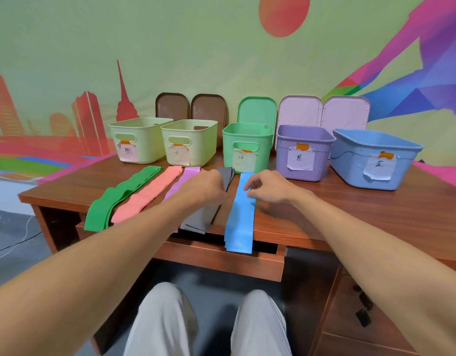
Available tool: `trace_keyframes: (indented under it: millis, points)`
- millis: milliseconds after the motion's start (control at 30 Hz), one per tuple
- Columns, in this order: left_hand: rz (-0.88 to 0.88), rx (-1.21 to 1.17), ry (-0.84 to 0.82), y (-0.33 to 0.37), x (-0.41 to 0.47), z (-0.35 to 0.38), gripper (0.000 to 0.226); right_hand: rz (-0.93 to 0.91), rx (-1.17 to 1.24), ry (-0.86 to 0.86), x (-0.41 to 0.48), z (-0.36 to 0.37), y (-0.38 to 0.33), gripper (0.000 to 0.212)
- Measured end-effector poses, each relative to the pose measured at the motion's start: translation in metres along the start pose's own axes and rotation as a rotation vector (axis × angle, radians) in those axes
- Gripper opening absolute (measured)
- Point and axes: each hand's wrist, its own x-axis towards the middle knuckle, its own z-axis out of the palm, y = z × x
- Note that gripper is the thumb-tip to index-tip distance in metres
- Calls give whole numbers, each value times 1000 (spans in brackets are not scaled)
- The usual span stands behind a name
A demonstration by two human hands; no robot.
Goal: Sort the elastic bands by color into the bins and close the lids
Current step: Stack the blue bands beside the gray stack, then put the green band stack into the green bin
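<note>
Five stacks of elastic bands lie side by side on the desk: green, salmon pink, purple, grey and blue. My left hand rests over the grey bands with its fingers curled down; whether it grips them is hidden. My right hand pinches the right edge of the blue bands. Behind them stands a row of open bins: two pale yellow-green, one green, one purple, one blue.
Lids lean on the wall behind the bins: two brown, one green, two pale pink. The bands hang over the desk's front edge. A drawer unit stands at the lower right.
</note>
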Motion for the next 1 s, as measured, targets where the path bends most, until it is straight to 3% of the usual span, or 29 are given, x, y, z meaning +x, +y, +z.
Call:
trace_keyframes:
  millis: [300, 433, 767, 1000]
  points:
    - [72, -8, 111, -76, -11, -50, 14, -213, 71, -56, 5, -26, -59, 20]
    - [73, -113, 146, -109, 0, -59, 15, -282, -71, -44, 32, -24, -82, 20]
    - [83, -228, 155, -182, 89, -42, 12, -181, -22, -17, 139, 33, -73, 17]
    - [72, -292, 131, -239, 174, -7, 6, -226, -1, -9, 213, 69, -56, 20]
